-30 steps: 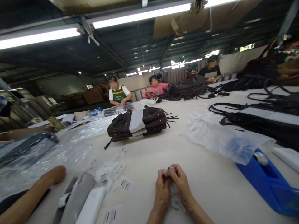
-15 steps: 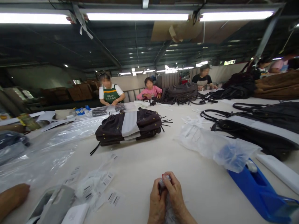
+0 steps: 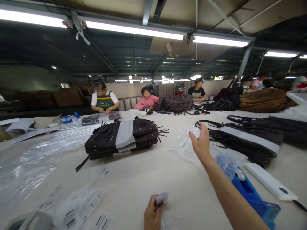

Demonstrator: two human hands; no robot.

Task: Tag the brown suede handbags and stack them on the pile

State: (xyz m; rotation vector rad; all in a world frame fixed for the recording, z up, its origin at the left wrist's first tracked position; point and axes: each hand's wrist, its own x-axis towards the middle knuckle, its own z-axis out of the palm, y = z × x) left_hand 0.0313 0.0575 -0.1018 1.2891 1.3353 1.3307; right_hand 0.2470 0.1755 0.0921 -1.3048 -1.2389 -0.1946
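Note:
At the bottom middle, my left hand is closed round a small grey-white bundle; thin whitish strands trail from it over the table. Its exact kind cannot be made out. My right hand is stretched forward, thumb apart from the fingers, with nothing visible in it. It is over or beside a clear plastic bag with white strips at its far end; whether it touches them I cannot tell. A black handbag wrapped with a white band lies just beyond the hand.
A dark brown handbag with a pale band lies mid-table. A blue tape dispenser and white device are at right. Barcode labels and clear plastic sheets lie left. Several people work across the table, near piled bags.
My hands were together on the bundle; now the right one has let go and reached forward and right. The left keeps the bundle. The view has turned a little right.

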